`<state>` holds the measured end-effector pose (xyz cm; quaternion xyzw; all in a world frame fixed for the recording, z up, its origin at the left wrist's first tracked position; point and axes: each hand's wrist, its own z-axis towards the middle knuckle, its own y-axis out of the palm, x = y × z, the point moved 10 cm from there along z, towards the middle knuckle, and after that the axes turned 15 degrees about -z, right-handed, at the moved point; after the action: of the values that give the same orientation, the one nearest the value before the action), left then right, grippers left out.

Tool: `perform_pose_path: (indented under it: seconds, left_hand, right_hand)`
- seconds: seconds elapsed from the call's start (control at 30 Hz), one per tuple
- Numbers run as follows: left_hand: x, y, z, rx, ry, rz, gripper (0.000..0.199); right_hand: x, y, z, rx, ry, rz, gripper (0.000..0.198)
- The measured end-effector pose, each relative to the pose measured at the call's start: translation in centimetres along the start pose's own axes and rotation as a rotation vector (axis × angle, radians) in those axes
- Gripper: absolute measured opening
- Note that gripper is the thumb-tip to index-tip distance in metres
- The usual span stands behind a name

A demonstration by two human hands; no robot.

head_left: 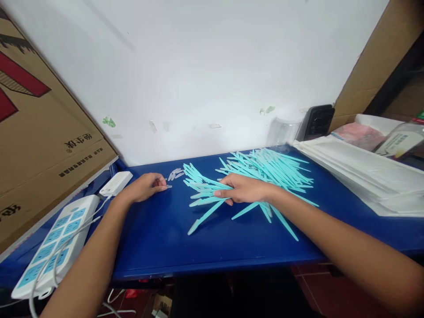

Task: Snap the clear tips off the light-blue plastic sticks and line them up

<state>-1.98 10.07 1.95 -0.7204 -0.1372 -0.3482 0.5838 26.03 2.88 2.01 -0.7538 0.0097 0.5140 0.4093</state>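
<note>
Thumb and fingertips pinched, my left hand [147,187] holds a small clear blade cap [169,186] just above the blue tabletop. A few more loose clear caps [175,174] lie a little beyond it to the right. My right hand [233,187] is closed around a fanned bunch of slim turquoise eyebrow razors [202,187], their capped-looking ends pointing left. Behind and to the right of that hand spreads a large pile of the same turquoise razors [274,165]. Some handles stick out beneath my right wrist toward the front edge.
A white power strip [54,247] with cables and a white adapter [115,183] sit at the left, beside a cardboard box [49,119]. White bags [357,176] are stacked at the right. A clear cup [285,132] and a black object [318,123] stand near the white wall.
</note>
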Motion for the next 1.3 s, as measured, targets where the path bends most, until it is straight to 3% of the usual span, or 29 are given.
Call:
perform_pose_path:
  seconds: [0.17, 0.3, 0.4, 0.8, 1.3]
  left_hand:
    - [3.8, 1.1, -0.2, 0.026, 0.113, -0.224, 0.048]
    - [7.6, 1.7, -0.9, 0.123, 0.201, -0.415, 0.044]
    - [9.1, 2.5, -1.3, 0.136, 0.225, -0.504, 0.04]
    - [10.3, 2.7, -1.9, 0.161, 0.289, -0.46, 0.033]
    - [12.0, 5.3, -2.0, 0.113, 0.301, -0.497, 0.021]
  right_hand:
    - [0.1, 0.3, 0.0, -0.023, 0.015, 0.007, 0.053]
    - [0.7, 0.9, 0.2, -0.066, 0.038, 0.016, 0.052]
    - [0.7, 1.4, 0.3, -0.107, 0.014, 0.021, 0.051]
    - [0.2, 2.4, 0.4, -0.19, -0.016, 0.049, 0.051]
    - [0.4, 3.9, 1.0, -0.185, -0.011, 0.136, 0.053]
